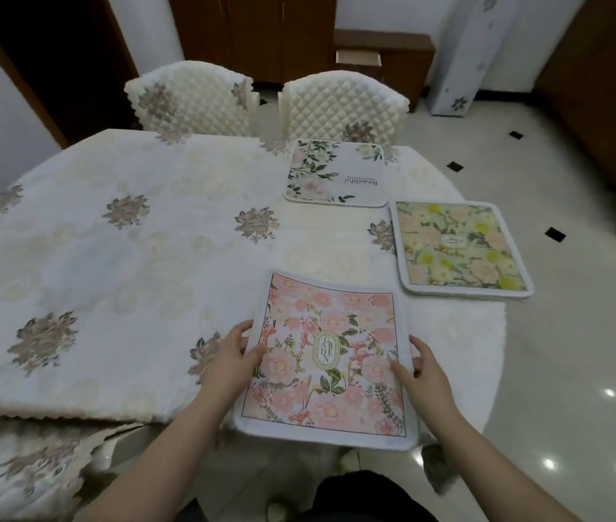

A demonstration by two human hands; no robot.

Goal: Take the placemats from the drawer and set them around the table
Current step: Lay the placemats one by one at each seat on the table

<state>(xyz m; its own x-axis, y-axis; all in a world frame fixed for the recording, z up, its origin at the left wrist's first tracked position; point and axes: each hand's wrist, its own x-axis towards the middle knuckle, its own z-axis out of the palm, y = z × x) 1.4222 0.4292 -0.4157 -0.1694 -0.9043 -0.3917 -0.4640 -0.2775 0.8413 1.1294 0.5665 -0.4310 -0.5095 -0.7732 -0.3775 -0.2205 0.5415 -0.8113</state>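
Pink floral placemat (327,361) hangs half off the counter (129,258); your 2 hands, left (231,357) and right (424,374), pinch its side edges. Its long axis runs straight away from you.

A pink floral placemat (327,361) marked "GARDEN" is held at the near table edge, its near end hanging past the edge and its far end lying on the cloth; a yellow-green floral placemat (462,250) is laid flat at the right edge, slightly overhanging; a white placemat (336,173) printed "Beautiful", with green leaves, is laid flat at the far side.
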